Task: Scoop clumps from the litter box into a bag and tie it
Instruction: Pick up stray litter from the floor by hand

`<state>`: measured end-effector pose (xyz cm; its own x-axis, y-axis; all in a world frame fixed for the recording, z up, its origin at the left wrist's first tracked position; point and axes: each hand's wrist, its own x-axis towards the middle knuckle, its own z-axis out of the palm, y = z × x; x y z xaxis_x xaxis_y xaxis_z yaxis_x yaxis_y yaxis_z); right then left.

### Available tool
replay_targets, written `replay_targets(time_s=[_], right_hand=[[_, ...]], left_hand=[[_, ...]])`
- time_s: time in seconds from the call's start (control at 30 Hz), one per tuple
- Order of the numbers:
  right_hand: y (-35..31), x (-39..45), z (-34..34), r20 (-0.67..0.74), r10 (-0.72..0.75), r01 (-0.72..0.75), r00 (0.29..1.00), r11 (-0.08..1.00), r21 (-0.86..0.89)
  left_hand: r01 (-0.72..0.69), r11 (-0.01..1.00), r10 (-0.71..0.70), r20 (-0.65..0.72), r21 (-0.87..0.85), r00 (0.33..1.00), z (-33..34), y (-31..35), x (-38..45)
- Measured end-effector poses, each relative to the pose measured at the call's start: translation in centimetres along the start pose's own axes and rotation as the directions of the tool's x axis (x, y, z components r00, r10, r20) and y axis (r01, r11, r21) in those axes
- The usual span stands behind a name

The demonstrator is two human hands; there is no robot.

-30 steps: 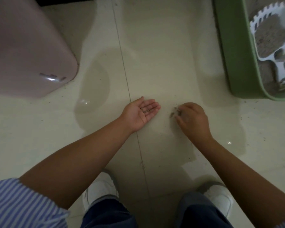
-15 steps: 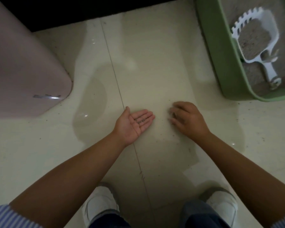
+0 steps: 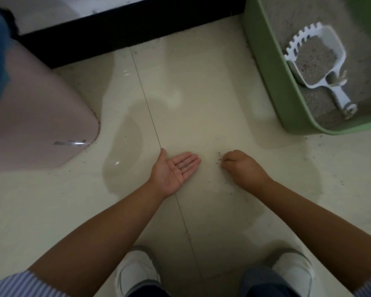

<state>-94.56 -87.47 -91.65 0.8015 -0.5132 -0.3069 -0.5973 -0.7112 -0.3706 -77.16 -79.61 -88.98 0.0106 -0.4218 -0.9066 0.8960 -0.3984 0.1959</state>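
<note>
I see the left hand [image 3: 176,170] flat, palm up, a few litter grains on it, the right hand's [image 3: 241,168] grip curled over spilled grains [image 3: 219,157] on the floor; scoop [image 3: 317,58] lies full in the litter box [image 3: 272,73], no bag visible, so bagging and tying look undone

A glossy cream tile floor [image 3: 201,93] meets a black baseboard [image 3: 126,24]; dim light, perhaps from overhead.

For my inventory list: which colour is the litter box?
Green; the litter box shows best in the head view, upper right.
</note>
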Motion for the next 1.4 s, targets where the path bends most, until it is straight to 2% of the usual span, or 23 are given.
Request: replay_targets(time_s=[0.1,0.2,0.27,0.4,0.5,0.57,0.63,0.7,0.73,0.8,0.83,0.9,1.0,1.07,1.13,1.2,1.23,1.3,1.4], right_hand=[[-0.4,0.5,-1.0,0.058,-0.089,0.098,0.994,0.978,-0.186],[-0.3,0.6,-0.7,0.13,-0.066,0.084,0.989,0.987,-0.137],[-1.0,1.0,-1.2,0.086,-0.074,0.091,0.994,0.973,-0.211],[-1.5,1.9,-2.1,0.234,0.073,-0.024,0.97,0.978,-0.208],[-1.5,1.9,-1.9,0.21,0.166,-0.127,0.964,0.974,-0.186],[-1.5,1.8,-1.7,0.138,0.253,-0.246,0.957,0.967,-0.067],[-1.8,1.5,-2.1,-0.011,0.396,-0.39,0.918,0.909,0.149],[-2.4,1.3,-2.9,-0.137,0.5,-0.423,0.855,0.825,0.374],[-2.7,1.3,-3.1,-0.158,0.526,-0.406,0.836,0.786,0.467],[-3.9,1.3,-3.4,-0.12,0.459,-0.322,0.88,0.764,0.559],[-4.5,1.2,-3.5,-0.119,0.383,-0.254,0.916,0.784,0.566],[-4.7,0.9,-3.3,-0.159,0.288,-0.156,0.944,0.817,0.555],[-2.9,0.3,-3.1,-0.197,0.329,-0.218,0.923,0.872,0.438],[-1.7,0.1,-2.4,-0.162,0.312,-0.233,0.936,0.895,0.38],[-1.3,0.3,-1.6,-0.141,0.204,-0.16,0.969,0.949,0.272],[-1.1,0.6,-0.9,-0.161,0.079,-0.066,0.984,0.994,0.084],[-1.2,0.7,-0.7,-0.116,0.056,-0.05,0.992,0.998,0.049],[-1.2,0.8,-0.4,-0.037,0.122,-0.118,0.992,0.987,0.114],[-0.6,-0.2,0.0,-0.023,0.123,-0.121,0.992,0.99,0.073]], left_hand=[[-0.003,1.0,0.003,-0.005,0.005,1.0,0.1,0.0,0.1],[0.002,1.0,-0.002,-0.013,0.005,1.0,0.1,0.1,0.0],[0.003,1.0,-0.003,-0.012,0.007,1.0,0.2,0.2,-0.2],[-0.013,1.0,0.013,-0.025,-0.002,1.0,0.3,0.8,-0.1],[-0.019,1.0,0.018,-0.018,-0.004,1.0,0.3,1.1,0.0],[-0.021,1.0,0.021,-0.011,-0.007,1.0,0.4,1.1,0.0],[-0.023,1.0,0.023,-0.015,-0.02,1.0,0.3,1.0,0.0],[-0.027,0.999,0.026,-0.017,-0.029,1.0,0.4,1.0,0.0],[-0.028,0.999,0.028,-0.021,-0.029,0.999,0.4,1.0,-0.1],[-0.029,0.999,0.029,-0.025,-0.018,0.999,0.6,1.0,-0.1],[-0.027,1.0,0.027,-0.024,-0.014,0.999,0.7,0.9,-0.2],[-0.024,1.0,0.024,-0.019,-0.012,1.0,0.8,0.8,-0.2],[-0.011,1.0,0.011,-0.021,-0.004,1.0,0.8,0.6,-0.1],[0.003,1.0,-0.002,-0.047,0.021,0.999,0.8,0.5,0.1],[0.001,1.0,0.001,-0.072,0.022,0.997,0.9,0.5,0.1],[-0.015,1.0,0.017,-0.088,0.02,0.996,1.1,0.7,0.2],[-0.021,1.0,0.023,-0.096,0.019,0.995,1.1,0.8,0.2],[-0.031,0.999,0.033,-0.112,0.014,0.993,1.0,1.0,0.2],[-0.051,0.999,0.052,-0.125,0.011,0.991,0.7,1.3,0.2]])
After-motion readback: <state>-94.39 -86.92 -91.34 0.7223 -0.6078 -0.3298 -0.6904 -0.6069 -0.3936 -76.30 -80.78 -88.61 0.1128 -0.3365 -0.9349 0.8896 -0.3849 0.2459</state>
